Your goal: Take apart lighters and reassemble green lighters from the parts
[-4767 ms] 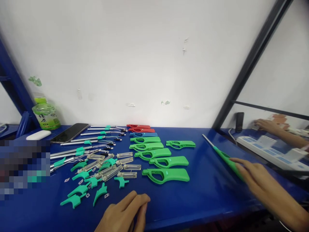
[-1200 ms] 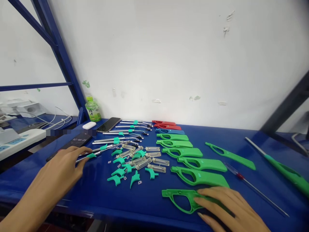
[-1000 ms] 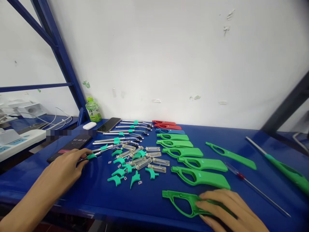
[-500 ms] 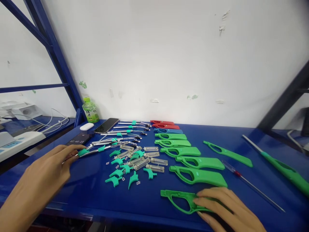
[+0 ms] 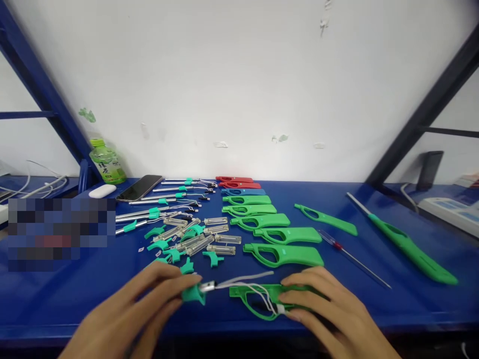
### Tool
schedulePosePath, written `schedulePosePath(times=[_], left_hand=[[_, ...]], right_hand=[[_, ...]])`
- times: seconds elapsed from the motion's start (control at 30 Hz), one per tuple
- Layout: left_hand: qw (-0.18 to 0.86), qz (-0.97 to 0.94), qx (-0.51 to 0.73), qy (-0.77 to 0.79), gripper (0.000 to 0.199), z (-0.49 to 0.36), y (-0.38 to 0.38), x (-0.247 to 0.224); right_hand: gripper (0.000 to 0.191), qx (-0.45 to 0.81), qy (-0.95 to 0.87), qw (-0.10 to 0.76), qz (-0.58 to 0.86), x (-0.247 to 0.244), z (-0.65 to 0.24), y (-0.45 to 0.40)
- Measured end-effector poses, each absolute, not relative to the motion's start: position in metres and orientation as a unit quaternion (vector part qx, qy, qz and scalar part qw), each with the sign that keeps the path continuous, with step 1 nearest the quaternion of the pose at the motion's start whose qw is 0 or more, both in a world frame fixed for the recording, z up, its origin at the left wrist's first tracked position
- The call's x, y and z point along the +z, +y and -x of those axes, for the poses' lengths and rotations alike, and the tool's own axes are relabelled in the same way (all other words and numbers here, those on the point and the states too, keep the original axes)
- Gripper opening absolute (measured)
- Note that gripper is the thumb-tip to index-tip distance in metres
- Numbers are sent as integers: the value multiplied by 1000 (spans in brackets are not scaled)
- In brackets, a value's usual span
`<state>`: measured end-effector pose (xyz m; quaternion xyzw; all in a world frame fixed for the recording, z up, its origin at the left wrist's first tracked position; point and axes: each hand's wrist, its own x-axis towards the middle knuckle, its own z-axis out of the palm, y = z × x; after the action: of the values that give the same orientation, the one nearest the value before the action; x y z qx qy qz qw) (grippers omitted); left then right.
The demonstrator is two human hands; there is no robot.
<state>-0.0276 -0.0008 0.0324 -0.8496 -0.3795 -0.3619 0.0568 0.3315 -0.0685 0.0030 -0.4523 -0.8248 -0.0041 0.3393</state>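
Note:
My left hand (image 5: 145, 306) pinches a metal lighter tube with a teal collar (image 5: 193, 294), low over the table's front. White wires (image 5: 243, 284) trail rightward from the tube across a green lighter handle shell (image 5: 237, 290). My right hand (image 5: 329, 306) grips that shell, its fingers over the body; the wires' end lies by its fingertips. Behind it, more green handle shells (image 5: 288, 255) lie in a column, with blue (image 5: 243, 192) and red (image 5: 239, 185) ones at the back. Clear fuel tanks (image 5: 221, 250) and teal triggers (image 5: 213, 258) are scattered beyond my left hand.
More wired tubes (image 5: 130, 226) lie at the back left, near a phone (image 5: 140, 188), a white case (image 5: 102, 191) and a green bottle (image 5: 108, 162). To the right are a screwdriver (image 5: 359, 262), a loose shell (image 5: 329, 221) and a green lighter (image 5: 411, 244).
My left hand has carried the wired tube from the left side to beside the green shell. My right hand stays on the shell. The view has shifted.

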Motion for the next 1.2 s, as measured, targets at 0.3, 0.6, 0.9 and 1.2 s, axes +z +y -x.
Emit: schedulePosePath(times=[0.3,0.6,0.9,1.2], left_hand=[[1,920,-272,-282,51,-4,1,21],[5,923,-262,-282,55,-8,1,18],[-16,924,-239,-297,68,-4,2,14],[-24,928,-210,-307,79,0,1,9]], right_hand=[[21,45,-806,347,478,1,-334,-71],[22,43,-804,347,481,0,-335,-72],[21,59,-798,357,482,2,-334,-72],[19,59,-795,366,480,3,-333,-72]])
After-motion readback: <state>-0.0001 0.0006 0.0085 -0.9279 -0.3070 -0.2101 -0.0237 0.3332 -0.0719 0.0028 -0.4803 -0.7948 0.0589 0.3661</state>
